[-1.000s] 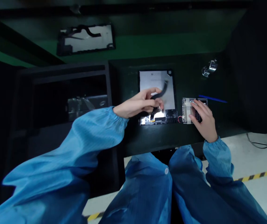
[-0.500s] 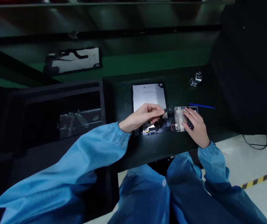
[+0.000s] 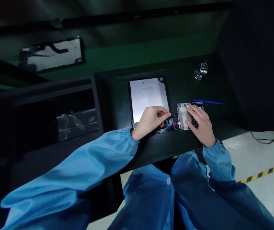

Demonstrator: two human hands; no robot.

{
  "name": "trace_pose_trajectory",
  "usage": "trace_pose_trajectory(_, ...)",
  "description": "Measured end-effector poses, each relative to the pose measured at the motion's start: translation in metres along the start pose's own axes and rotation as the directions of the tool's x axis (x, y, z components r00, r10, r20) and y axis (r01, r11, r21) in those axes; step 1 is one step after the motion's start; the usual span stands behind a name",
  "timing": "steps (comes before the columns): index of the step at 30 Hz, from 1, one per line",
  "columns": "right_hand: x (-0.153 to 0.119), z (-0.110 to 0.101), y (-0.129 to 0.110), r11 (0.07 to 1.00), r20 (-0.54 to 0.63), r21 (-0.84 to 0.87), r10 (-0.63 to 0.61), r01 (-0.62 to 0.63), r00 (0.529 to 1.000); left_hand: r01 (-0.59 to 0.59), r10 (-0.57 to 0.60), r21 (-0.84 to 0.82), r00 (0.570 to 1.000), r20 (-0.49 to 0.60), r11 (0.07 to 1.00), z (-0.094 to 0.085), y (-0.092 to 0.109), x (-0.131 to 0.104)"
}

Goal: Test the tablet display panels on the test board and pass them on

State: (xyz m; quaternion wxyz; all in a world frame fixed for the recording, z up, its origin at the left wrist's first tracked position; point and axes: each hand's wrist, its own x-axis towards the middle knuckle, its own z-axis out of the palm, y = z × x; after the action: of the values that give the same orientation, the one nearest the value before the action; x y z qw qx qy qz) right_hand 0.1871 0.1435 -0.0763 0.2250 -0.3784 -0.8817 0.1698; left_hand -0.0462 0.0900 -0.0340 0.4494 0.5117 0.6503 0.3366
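- Left grip (image 3: 153,118), bare: thumb and fingers pinched together on a black ribbon cable (image 3: 173,116).
- Black ribbon cable: running out to the right of the left grip, its free end just beside the circuit board (image 3: 183,116); whether the two touch, I cannot tell from here.
- Right grip (image 3: 202,127), bare: fingers slightly spread and laid over the circuit board, thumb on its near part.
- Circuit board: under the right grip's fingers, to the right of the left grip; a pale tape strip (image 3: 183,123) crosses it.
- Red wire (image 3: 176,125), short loop: between the two grips, at the board's left edge.
- Display panel (image 3: 148,95), pale back, dark frame: beneath and beyond the left grip, near portion partly covered by it.
- Blue stick (image 3: 210,101), slender: just beyond the right grip, lying crosswise.
- Metal counter (image 3: 203,68), silver, number window: well beyond the right grip.
- Black tray (image 3: 97,107): left of the left grip, a clear glossy sheet (image 3: 78,125) inside.
- Second panel (image 3: 66,57), pale, with a dark curved strip: far left of the left grip, beyond the tray.
- Tabletop (image 3: 184,80), dark green: under both grips.
- Striped tape (image 3: 263,173), yellow and black: on the floor, right of the right grip, nearer the person.
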Motion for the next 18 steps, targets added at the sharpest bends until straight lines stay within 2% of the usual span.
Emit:
trace_pose_trajectory(5,0.0001,-0.0011,-0.0010,1.000,0.010,0.000,0.010,-0.010,1.000,0.000,0.001,0.048,1.000,-0.014,0.999,0.0011,0.0006,0.0007)
trace_pose_trajectory(18,0.0022,-0.0049,-0.0040,0.999,0.059,0.005,0.043,-0.043,0.997,-0.002,0.002,0.040,1.000,-0.018,0.999,0.0017,0.0066,-0.0003)
